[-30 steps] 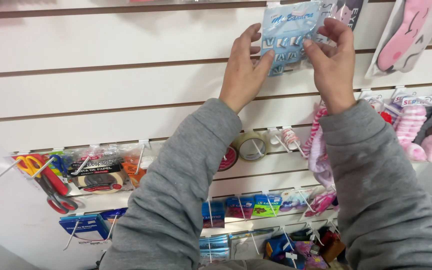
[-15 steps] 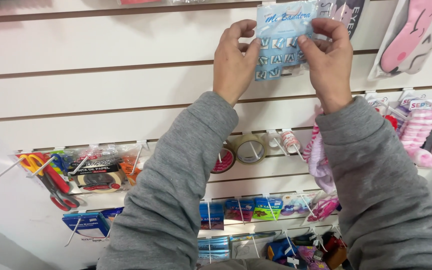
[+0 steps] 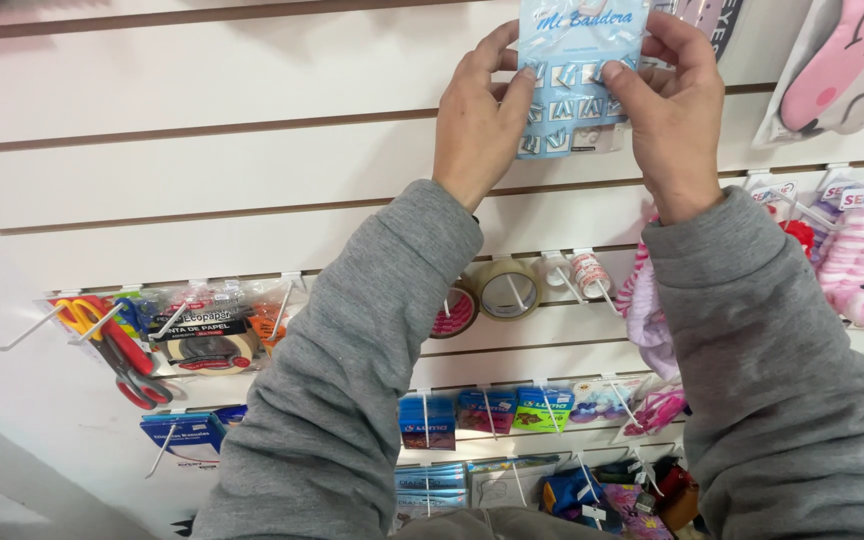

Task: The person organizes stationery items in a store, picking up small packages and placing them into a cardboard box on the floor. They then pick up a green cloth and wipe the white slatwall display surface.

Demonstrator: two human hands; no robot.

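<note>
Fingers of both your hands pinch one light-blue packet (image 3: 574, 70) high on the slatted wall (image 3: 202, 170), at the top edge of the view. Your left hand (image 3: 479, 120) closes on the packet's left edge, thumb on the front and the other fingers curled behind; your right hand (image 3: 674, 110) clamps the right edge the same way, thumb tip pressed on the clear film. The packet hangs upright between the two hands, a blue printed card at the top and rows of small pale pieces under the film below. Both grey sleeves (image 3: 352, 380) rise from the bottom of the view to the packet. Just right of it hang a dark packet (image 3: 717, 20) and a pink-and-white sleep mask (image 3: 837, 60). Below your right wrist are pink fluffy items (image 3: 857, 265) on hooks. Between your forearms, tape rolls (image 3: 505, 290) hang on pegs, and lower down a row of small coloured packets (image 3: 512, 410). Far left, well apart from your hands, hang red-handled scissors (image 3: 117, 345) and a bagged roll of paper tape (image 3: 207, 340).
</note>
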